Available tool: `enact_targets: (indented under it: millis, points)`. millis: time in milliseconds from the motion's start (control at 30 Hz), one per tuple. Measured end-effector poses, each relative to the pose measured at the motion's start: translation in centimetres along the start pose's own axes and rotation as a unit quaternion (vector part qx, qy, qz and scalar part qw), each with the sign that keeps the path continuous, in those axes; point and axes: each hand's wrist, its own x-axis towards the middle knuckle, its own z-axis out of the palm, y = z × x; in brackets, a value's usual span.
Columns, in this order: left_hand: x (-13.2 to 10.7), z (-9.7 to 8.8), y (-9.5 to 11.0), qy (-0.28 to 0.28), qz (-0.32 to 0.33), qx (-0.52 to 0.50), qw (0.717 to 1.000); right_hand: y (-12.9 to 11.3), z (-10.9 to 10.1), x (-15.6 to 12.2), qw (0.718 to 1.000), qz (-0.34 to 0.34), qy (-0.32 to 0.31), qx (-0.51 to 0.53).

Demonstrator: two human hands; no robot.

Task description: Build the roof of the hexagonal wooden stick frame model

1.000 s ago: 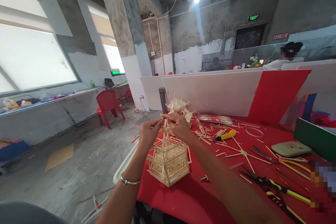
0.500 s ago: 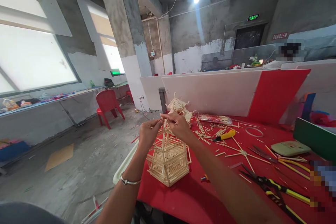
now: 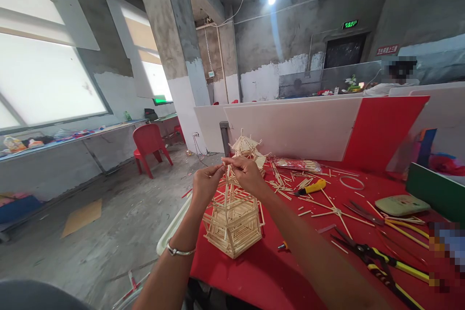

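Nothing's shifted this past second: left hand (image 3: pixel 206 185) and right hand (image 3: pixel 249 174) pinch the stick frame (image 3: pixel 238 232) at its peak, apparently steadying it.

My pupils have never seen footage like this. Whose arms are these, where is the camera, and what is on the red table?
There is no machine: these are a person's own bare arms, seen from a camera worn on their head, looking forward and down. The left hand and right hand meet at the top of a stick frame; exactly what their fingertips grip is too small to tell. On the table are also loose sticks, a yellow cutter, a stick star and, behind the frame, another stick model.
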Motion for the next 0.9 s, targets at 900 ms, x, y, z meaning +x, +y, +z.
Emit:
enact_targets:
  millis: [900]
  points:
    - [0.03, 0.03, -0.09, 0.000, -0.007, 0.003, 1.000, 0.30, 0.04, -0.01, 1.000, -0.007, 0.001, 0.002]
